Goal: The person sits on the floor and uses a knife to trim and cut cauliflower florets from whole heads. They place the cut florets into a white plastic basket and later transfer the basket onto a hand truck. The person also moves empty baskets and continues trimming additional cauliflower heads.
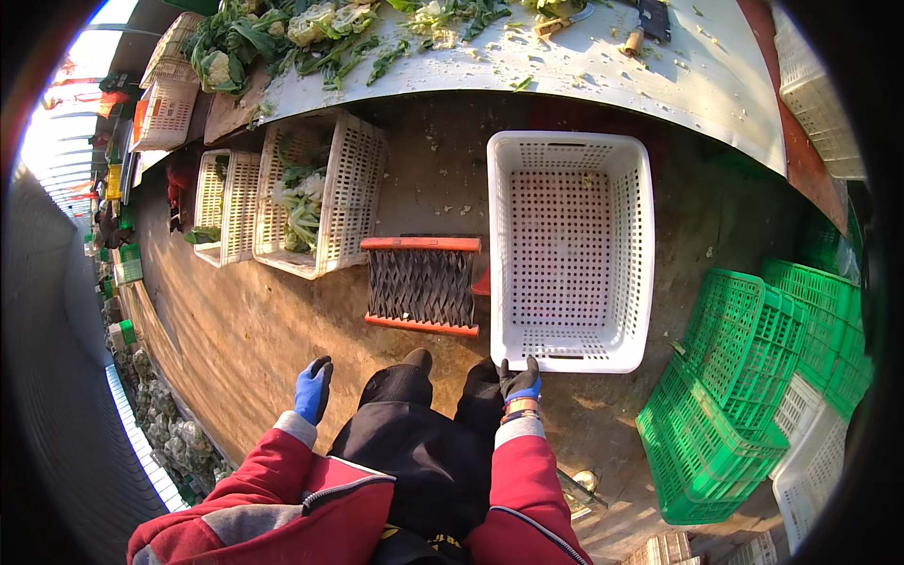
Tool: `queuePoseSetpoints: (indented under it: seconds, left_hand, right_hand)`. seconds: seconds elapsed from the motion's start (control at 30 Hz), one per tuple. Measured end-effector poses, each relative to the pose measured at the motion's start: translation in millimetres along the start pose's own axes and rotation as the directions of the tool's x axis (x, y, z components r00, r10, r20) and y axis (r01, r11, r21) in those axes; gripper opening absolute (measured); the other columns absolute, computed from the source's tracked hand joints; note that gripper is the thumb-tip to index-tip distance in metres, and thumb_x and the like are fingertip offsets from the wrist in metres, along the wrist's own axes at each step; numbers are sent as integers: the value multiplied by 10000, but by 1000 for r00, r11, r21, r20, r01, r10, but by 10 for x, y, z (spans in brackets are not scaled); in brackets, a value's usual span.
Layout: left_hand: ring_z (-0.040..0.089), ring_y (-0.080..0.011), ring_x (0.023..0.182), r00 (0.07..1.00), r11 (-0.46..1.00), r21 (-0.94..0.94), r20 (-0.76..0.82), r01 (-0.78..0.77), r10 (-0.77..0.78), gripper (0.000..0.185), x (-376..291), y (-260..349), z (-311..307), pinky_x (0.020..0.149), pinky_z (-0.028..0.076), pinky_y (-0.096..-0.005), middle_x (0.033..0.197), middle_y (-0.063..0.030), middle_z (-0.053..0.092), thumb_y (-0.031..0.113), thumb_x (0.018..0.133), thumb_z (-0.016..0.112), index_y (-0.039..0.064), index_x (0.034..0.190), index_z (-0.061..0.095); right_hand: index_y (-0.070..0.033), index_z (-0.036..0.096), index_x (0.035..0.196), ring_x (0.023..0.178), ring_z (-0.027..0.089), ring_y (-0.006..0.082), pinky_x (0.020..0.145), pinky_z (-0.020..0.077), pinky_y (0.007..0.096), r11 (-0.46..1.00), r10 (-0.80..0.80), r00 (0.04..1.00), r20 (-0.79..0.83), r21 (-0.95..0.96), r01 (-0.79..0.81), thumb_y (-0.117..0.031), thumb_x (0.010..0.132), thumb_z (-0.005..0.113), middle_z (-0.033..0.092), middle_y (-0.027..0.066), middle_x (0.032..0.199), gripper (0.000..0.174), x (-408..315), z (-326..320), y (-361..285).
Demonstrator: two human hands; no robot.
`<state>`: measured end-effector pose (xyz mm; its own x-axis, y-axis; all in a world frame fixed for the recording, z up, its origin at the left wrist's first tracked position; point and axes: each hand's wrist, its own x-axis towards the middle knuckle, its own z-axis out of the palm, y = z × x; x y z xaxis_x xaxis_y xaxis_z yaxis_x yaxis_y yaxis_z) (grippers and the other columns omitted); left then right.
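Observation:
My right hand, in a blue and black work glove, grips the near rim of a white perforated plastic crate. The crate's mouth faces me, and only a small pale scrap shows inside it. My left hand, gloved the same way, hangs apart from everything with its fingers loosely bent and nothing in them. Between the hands and the table stands a low folding stool with an orange frame and black woven straps, just left of the crate.
Cauliflower heads and leaves cover part of the white-topped table, where a cleaver and a curved knife also lie. Under its edge, a crate holds cauliflower. Green crates stack at the right.

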<state>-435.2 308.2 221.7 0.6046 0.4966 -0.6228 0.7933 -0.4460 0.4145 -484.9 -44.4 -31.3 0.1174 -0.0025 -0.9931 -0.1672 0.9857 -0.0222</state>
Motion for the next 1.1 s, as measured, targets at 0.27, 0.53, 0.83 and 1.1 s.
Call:
queuePoseSetpoints:
  seconds: [0.27, 0.53, 0.83, 1.1]
  left_hand:
    - [578, -142, 1019, 980, 977, -118, 68, -178, 187, 328, 356, 705, -437, 907, 437, -264, 1112, -90, 656, 183, 949, 537, -32, 1189, 598]
    - [616, -165, 968, 949, 948, -31, 17, -316, 316, 311, 1507, 1822, 50, 874, 464, -279, 1063, -99, 680, 207, 933, 573, -3, 1156, 630]
    - [467, -346, 1218, 420, 466, 112, 648, -877, 635, 406, 2431, 3884, 1591, 1036, 351, -457, 1263, -121, 568, 226, 817, 621, 139, 1212, 586]
    - [555, -365, 1084, 555, 555, 224, 622, -802, 552, 348, 3397, 4209, 885, 964, 429, -428, 1145, -161, 622, 153, 823, 614, 59, 1157, 613]
  right_hand:
    - [-60, 493, 1239, 1103, 537, 354, 791, 534, 503, 979, 32, 995, 93, -204, -12, -317, 892, 515, 517, 177, 1249, 432, -19, 745, -100]
    - [-20, 492, 1271, 929, 639, 345, 710, 548, 419, 736, 2, 989, 146, -669, 97, -329, 891, 544, 597, 214, 1177, 492, -589, 1505, -732]
    - [-15, 537, 1175, 772, 629, 289, 619, 510, 367, 870, -321, 885, -338, -474, 135, -278, 892, 545, 629, 157, 1044, 386, -1247, 1524, -945]
    - [-38, 584, 1179, 774, 653, 311, 671, 501, 377, 165, -625, 775, 99, -953, 255, -267, 902, 561, 685, 155, 887, 361, 294, 3125, -1094]
